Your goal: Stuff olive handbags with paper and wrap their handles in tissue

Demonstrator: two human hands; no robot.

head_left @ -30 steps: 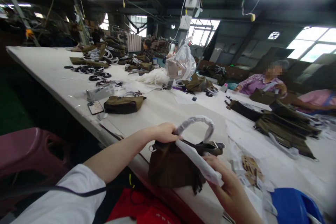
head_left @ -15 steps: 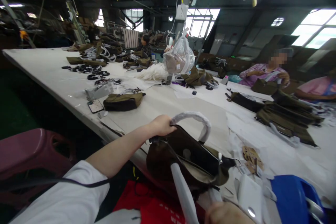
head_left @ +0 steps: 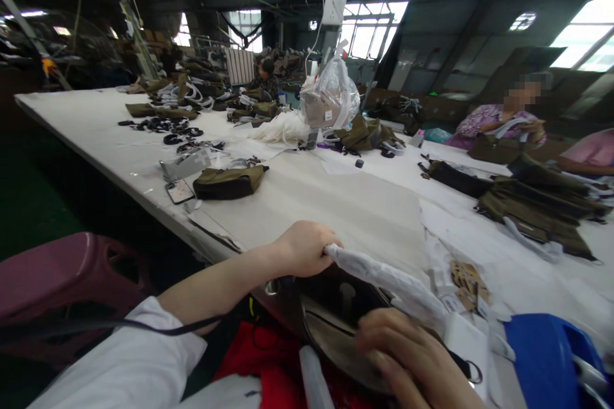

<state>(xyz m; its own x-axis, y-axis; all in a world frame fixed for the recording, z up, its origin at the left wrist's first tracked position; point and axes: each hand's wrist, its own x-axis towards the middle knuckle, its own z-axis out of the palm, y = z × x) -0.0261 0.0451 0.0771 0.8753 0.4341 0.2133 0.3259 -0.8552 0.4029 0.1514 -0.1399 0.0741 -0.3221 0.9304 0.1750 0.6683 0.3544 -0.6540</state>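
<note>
A dark brown handbag (head_left: 336,291) lies at the table's near edge, its mouth open toward me and its pale lining showing. My left hand (head_left: 307,248) is closed on the bag's far rim, where one end of the white-wrapped handle (head_left: 384,275) meets it. That handle slopes down to the right. The second wrapped handle (head_left: 314,374) hangs on my side of the bag. Over the right part of the opening is my right hand (head_left: 412,354), its fingers bent and somewhat apart, slightly blurred. I see nothing held in it.
An olive pouch (head_left: 230,182) and a phone (head_left: 179,192) lie ahead on the left. Brown tags (head_left: 467,284), a white box (head_left: 467,342) and a blue plastic object (head_left: 551,358) sit at right. More bags (head_left: 537,208) lie beyond, near co-workers. A maroon stool (head_left: 52,281) stands left.
My right hand has come up from the bottom edge to over the bag's opening. The far handle, arched before, now slants down rightward. The bag has tilted toward me; my left hand still grips it.
</note>
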